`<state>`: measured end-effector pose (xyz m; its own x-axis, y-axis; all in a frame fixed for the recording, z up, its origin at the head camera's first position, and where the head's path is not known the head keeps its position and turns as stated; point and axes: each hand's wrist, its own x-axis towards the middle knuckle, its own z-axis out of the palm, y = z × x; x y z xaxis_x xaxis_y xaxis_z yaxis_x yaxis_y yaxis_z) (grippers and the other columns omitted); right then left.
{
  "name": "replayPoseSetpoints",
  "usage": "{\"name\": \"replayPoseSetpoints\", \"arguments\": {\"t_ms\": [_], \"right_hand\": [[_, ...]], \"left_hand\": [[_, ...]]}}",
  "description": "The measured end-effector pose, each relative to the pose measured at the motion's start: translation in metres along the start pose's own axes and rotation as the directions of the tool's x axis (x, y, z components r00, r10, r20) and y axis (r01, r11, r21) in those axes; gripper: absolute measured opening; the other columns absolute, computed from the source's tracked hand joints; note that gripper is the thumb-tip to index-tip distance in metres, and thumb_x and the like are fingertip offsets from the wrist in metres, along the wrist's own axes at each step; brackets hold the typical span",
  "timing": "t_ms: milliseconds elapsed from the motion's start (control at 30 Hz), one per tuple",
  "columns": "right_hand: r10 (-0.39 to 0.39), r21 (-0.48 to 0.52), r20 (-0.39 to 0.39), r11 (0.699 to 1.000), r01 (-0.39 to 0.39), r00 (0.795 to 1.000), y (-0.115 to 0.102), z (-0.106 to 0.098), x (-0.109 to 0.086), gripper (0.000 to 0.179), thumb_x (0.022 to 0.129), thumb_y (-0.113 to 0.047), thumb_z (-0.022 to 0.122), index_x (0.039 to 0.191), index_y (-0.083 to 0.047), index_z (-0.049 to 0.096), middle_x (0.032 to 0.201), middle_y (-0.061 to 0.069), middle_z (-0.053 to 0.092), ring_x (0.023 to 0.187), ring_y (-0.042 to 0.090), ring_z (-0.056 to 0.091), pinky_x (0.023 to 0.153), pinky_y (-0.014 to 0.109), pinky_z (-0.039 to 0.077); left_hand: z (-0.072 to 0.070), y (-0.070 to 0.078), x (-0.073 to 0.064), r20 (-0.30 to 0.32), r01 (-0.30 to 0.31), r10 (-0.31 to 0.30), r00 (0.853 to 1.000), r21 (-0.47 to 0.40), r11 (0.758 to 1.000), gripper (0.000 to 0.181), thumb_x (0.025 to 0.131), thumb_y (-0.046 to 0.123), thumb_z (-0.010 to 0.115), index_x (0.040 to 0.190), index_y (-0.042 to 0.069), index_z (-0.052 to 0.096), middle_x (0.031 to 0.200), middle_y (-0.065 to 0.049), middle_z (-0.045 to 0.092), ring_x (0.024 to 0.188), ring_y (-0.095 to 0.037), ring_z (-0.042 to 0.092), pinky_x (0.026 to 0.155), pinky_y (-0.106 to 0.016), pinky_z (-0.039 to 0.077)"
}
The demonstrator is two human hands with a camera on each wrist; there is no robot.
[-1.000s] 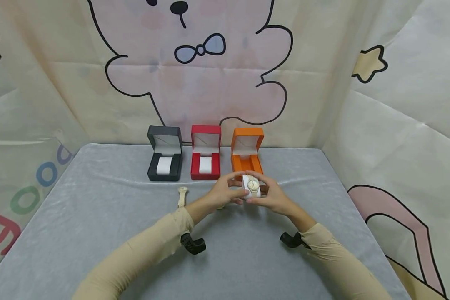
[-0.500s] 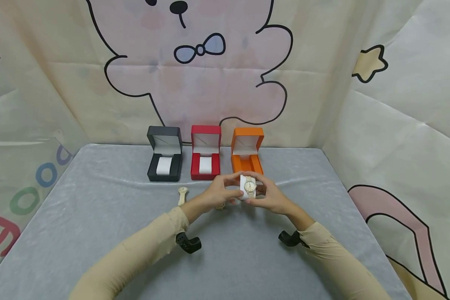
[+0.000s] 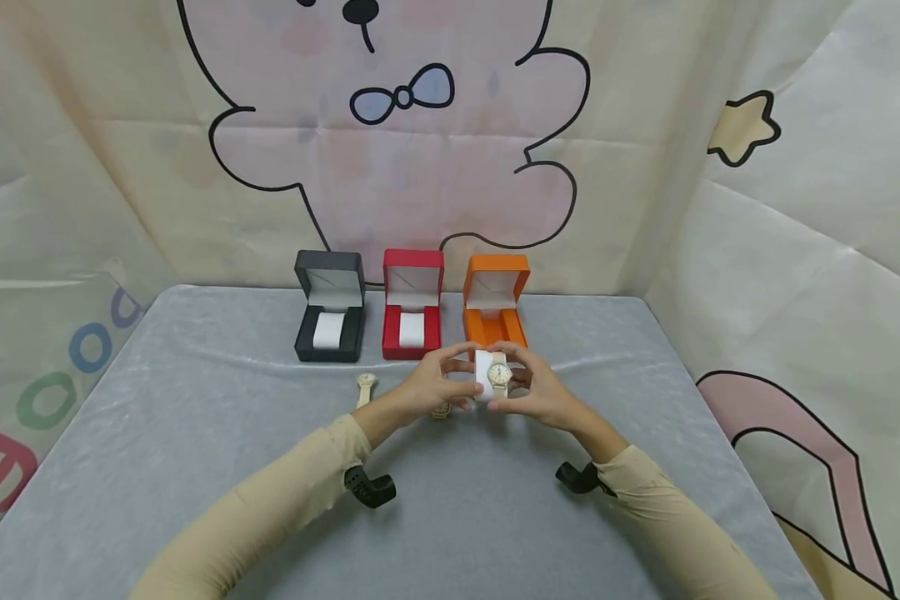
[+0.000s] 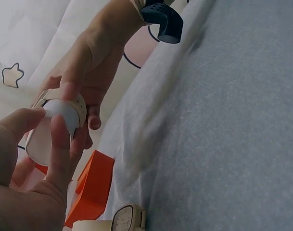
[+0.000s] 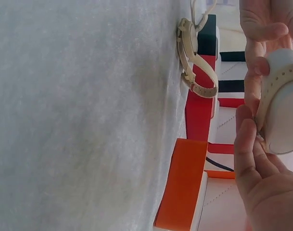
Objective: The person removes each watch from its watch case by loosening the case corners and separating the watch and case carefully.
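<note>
Between both hands, in front of the orange box, is a white watch cushion (image 3: 482, 379) with a cream-strapped wristwatch (image 3: 499, 375) wrapped round it, dial towards me. My left hand (image 3: 426, 388) pinches the cushion's left end between thumb and fingers. On the other side my right hand (image 3: 537, 390) holds the watch end, thumb below and fingers above. In the left wrist view the strap (image 4: 82, 109) circles the cushion near the right hand. A second wristwatch (image 3: 441, 410) lies on the table, partly hidden by the left hand. Left of that wrist lies a third watch (image 3: 365, 382), partly covered by the arm.
At the back of the grey cloth-covered table (image 3: 480, 517) stand three boxes with raised lids. The black box (image 3: 352, 337) and red box (image 3: 433, 337) each hold a white cushion. The orange box (image 3: 508, 327) shows its bare orange inside. Printed curtains surround the table.
The cushion and watch have shifted slightly left, along with both hands. More white cushion shows left of the dial, and more of the watch under the left hand is visible.
</note>
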<state>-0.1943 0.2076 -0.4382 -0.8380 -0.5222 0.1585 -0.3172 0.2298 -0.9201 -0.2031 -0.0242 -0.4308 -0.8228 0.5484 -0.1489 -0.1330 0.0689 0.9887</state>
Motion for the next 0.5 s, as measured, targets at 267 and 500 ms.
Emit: {"name": "replayPoseSetpoints", "arguments": {"t_ms": [267,500], "right_hand": [[0.006,0.028,0.031,1.0,-0.007,1.0,-0.0045,0.0002,0.0016,0.076,0.083,0.008,0.071,0.151,-0.005,0.04,0.13,0.025,0.052,0.081,0.013,0.069,0.07,0.025,0.06],[0.017,0.06,0.089,0.998,-0.023,0.996,-0.0078,-0.0061,0.0007,0.076,0.086,0.006,0.071,0.153,-0.005,0.037,0.132,0.026,0.047,0.078,0.017,0.067,0.07,0.025,0.059]], "left_hand": [[-0.0013,0.0034,0.0007,-0.024,-0.048,0.051,0.998,0.09,0.995,0.07,0.092,0.008,0.073,0.155,0.017,0.043,0.141,-0.016,0.058,0.113,-0.031,0.06,0.077,-0.041,0.062],[-0.0069,0.0039,0.0,0.008,-0.046,0.046,0.999,0.079,0.996,0.071,0.093,0.008,0.071,0.156,0.015,0.039,0.142,-0.017,0.057,0.115,-0.032,0.059,0.078,-0.04,0.062]]}}
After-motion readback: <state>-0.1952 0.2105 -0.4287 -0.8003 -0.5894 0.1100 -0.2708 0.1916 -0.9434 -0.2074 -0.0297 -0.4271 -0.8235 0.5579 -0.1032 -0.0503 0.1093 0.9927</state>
